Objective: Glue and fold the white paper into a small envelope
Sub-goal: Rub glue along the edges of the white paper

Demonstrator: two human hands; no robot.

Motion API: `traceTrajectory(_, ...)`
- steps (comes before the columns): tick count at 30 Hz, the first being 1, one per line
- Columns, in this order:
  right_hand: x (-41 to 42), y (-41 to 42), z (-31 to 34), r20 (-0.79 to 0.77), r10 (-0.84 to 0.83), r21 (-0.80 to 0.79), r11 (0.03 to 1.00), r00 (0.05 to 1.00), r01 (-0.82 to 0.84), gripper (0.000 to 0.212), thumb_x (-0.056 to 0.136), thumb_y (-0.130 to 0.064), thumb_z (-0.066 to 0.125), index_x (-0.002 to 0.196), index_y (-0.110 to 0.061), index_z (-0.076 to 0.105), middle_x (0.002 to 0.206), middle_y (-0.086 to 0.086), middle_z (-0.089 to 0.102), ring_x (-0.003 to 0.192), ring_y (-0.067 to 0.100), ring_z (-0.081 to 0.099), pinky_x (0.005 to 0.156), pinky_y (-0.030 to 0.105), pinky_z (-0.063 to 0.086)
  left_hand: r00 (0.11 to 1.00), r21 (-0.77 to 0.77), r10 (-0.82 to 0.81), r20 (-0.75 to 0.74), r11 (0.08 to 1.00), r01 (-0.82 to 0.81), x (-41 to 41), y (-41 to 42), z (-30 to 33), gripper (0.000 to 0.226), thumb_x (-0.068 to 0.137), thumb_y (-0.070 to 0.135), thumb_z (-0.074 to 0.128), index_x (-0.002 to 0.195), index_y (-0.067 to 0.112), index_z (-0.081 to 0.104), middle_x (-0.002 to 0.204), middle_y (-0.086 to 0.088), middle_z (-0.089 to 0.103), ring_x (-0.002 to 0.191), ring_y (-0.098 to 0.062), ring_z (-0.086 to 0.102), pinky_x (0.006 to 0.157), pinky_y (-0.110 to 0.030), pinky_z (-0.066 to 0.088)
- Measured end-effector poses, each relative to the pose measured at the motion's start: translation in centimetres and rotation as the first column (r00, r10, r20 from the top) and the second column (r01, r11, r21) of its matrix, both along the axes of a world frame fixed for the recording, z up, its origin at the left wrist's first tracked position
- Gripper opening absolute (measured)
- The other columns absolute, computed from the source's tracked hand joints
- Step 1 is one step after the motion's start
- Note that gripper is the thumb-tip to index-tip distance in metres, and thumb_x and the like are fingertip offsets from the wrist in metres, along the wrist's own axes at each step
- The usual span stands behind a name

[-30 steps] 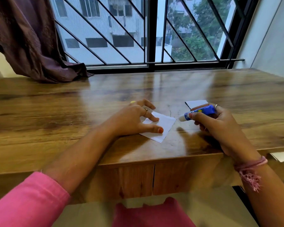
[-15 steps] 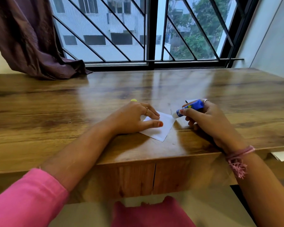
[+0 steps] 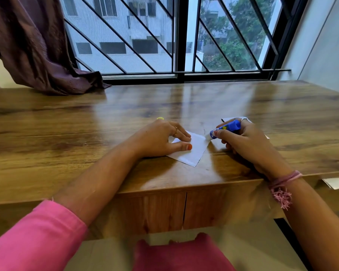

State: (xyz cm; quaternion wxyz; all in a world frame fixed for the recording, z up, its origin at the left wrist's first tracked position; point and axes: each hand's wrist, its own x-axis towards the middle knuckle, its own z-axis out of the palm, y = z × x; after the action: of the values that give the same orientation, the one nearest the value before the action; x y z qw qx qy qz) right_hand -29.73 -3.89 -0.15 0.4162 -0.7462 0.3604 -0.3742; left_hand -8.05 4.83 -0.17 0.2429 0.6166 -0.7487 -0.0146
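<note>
Your left hand (image 3: 160, 137) presses the folded white paper (image 3: 194, 151) flat on the wooden desk (image 3: 86, 133), thumb and fingers resting on it. Your right hand (image 3: 245, 141) grips the blue glue stick (image 3: 226, 129), its tip touching the paper's right corner.

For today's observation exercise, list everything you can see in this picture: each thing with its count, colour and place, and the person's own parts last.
white paper: one, white, on the table near its front edge, under the left hand
glue stick: one, blue, tip at the paper's right corner
paper scrap: one, white, behind the right hand
yellow object: one, behind the left hand
table: one, brown wood
curtain: one, dark purple, far left
window: one, black bars, behind the table
left hand: presses the paper
right hand: holds the glue stick
</note>
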Motion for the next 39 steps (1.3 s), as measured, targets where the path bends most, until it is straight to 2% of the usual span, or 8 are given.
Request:
traceTrajectory(5, 0.08, -0.20, -0.16, -0.002, -0.021, -0.012, 1.000, 1.000, 0.021, 0.011, 0.078, -0.029, 0.071, 0.081, -0.020, 0.065, 0.061, -0.001, 0.058, 0.041, 0.002, 0.046, 0.042, 0.016, 0.039, 1.000, -0.003, 0.001, -0.003, 1.000, -0.001, -0.04, -0.02, -0.04, 0.024, 0.083, 0.046, 0.065, 0.099, 0.031, 0.074, 0.110, 0.021, 0.066, 0.089, 0.023, 0.047, 0.086, -0.007, 0.028)
traceTrajectory(10, 0.00, -0.04, -0.23, -0.044, 0.062, -0.045, 0.997, 0.997, -0.064, 0.011, 0.075, -0.033, 0.071, 0.078, -0.023, 0.069, 0.056, -0.010, 0.057, 0.043, 0.001, 0.043, 0.044, 0.014, 0.035, 1.000, 0.000, 0.000, -0.020, 1.000, 0.000, -0.26, 0.13, 0.15, 0.024, 0.084, 0.044, 0.066, 0.099, 0.027, 0.075, 0.111, 0.018, 0.067, 0.095, 0.009, 0.054, 0.104, -0.034, 0.033)
traceTrajectory(21, 0.03, -0.34, -0.41, -0.023, 0.004, -0.074, 0.997, 1.000, -0.006, 0.009, 0.075, -0.033, 0.070, 0.075, -0.025, 0.066, 0.061, -0.006, 0.058, 0.045, 0.001, 0.044, 0.050, 0.017, 0.038, 1.000, 0.008, 0.003, -0.009, 1.000, -0.003, -0.41, 0.19, 0.28, 0.026, 0.084, 0.043, 0.065, 0.101, 0.026, 0.074, 0.113, 0.018, 0.066, 0.095, 0.008, 0.053, 0.107, -0.040, 0.032)
traceTrajectory(25, -0.01, -0.02, -0.39, -0.062, 0.101, -0.101, 0.989, 0.993, -0.107, 0.009, 0.076, -0.031, 0.071, 0.078, -0.023, 0.069, 0.062, -0.004, 0.059, 0.050, 0.004, 0.048, 0.050, 0.016, 0.040, 1.000, -0.013, 0.005, 0.008, 1.000, -0.005, -0.51, 0.28, 0.21, 0.025, 0.085, 0.042, 0.065, 0.101, 0.026, 0.075, 0.113, 0.017, 0.066, 0.097, 0.005, 0.054, 0.096, -0.025, 0.033)
traceTrajectory(29, 0.02, -0.26, -0.45, -0.037, 0.042, -0.128, 0.991, 0.998, -0.046, 0.013, 0.075, -0.032, 0.071, 0.081, -0.021, 0.067, 0.063, -0.001, 0.058, 0.049, 0.003, 0.047, 0.054, 0.024, 0.040, 1.000, -0.012, 0.011, 0.013, 1.000, -0.011, -0.54, 0.36, 0.18, 0.024, 0.085, 0.042, 0.064, 0.100, 0.026, 0.075, 0.113, 0.018, 0.066, 0.097, 0.007, 0.052, 0.095, -0.021, 0.031)
traceTrajectory(33, -0.27, 0.18, -0.45, -0.080, 0.175, -0.145, 0.972, 0.981, -0.185, 0.020, 0.069, -0.041, 0.069, 0.079, -0.023, 0.068, 0.065, 0.008, 0.062, 0.059, 0.013, 0.054, 0.057, 0.024, 0.043, 0.999, -0.024, 0.011, 0.039, 1.000, -0.010, -0.46, 0.37, 0.16, 0.024, 0.086, 0.042, 0.064, 0.101, 0.026, 0.075, 0.113, 0.018, 0.066, 0.092, 0.012, 0.044, 0.086, -0.001, 0.023)
traceTrajectory(36, -0.13, -0.10, -0.51, -0.028, 0.111, -0.154, 0.981, 0.993, -0.114, 0.021, 0.068, -0.041, 0.070, 0.078, -0.022, 0.067, 0.063, 0.002, 0.060, 0.059, 0.013, 0.053, 0.056, 0.023, 0.042, 0.999, -0.023, 0.007, 0.034, 1.000, -0.006, -0.46, 0.37, 0.13, 0.024, 0.086, 0.041, 0.064, 0.101, 0.026, 0.075, 0.113, 0.017, 0.066, 0.093, 0.009, 0.048, 0.087, -0.012, 0.029)
traceTrajectory(39, -0.24, -0.01, -0.42, -0.066, 0.135, -0.179, 0.973, 0.989, -0.145, 0.019, 0.072, -0.039, 0.070, 0.080, -0.023, 0.067, 0.071, 0.018, 0.063, 0.063, 0.027, 0.055, 0.060, 0.036, 0.045, 1.000, -0.019, 0.008, 0.029, 1.000, -0.007, -0.59, 0.41, 0.13, 0.026, 0.086, 0.041, 0.064, 0.102, 0.025, 0.075, 0.114, 0.017, 0.066, 0.089, 0.012, 0.045, 0.088, -0.020, 0.029)
